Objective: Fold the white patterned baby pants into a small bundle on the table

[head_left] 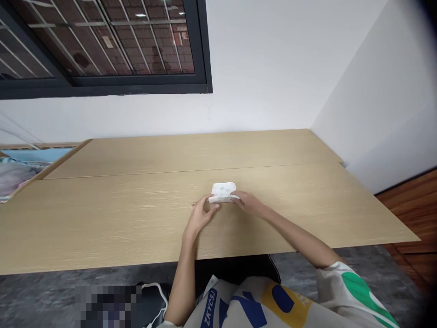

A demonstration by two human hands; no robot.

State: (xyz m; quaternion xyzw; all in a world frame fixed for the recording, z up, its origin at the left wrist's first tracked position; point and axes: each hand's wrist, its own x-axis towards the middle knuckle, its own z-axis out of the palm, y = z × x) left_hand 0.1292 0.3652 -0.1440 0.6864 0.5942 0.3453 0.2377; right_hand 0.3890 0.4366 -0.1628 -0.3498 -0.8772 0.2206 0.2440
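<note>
A small white packet (223,188) with a faint green mark on its top lies on the wooden table, its near edge looking folded or rolled. It could be a tissue pack, but the print is too small to read. At its left end my left hand (201,215) has its fingers on the near corner, with the thumb just in front of the near edge. My right hand (248,202) pinches the right end between thumb and fingers. Parts of both hands' fingertips are hidden by the packet.
The light wooden table (119,214) has a seam across it and meets a white wall (259,68) at the back. A dark-framed barred window (136,84) is at upper left. Bedding (17,175) lies beyond the left edge; a brown wooden panel (409,209) stands right.
</note>
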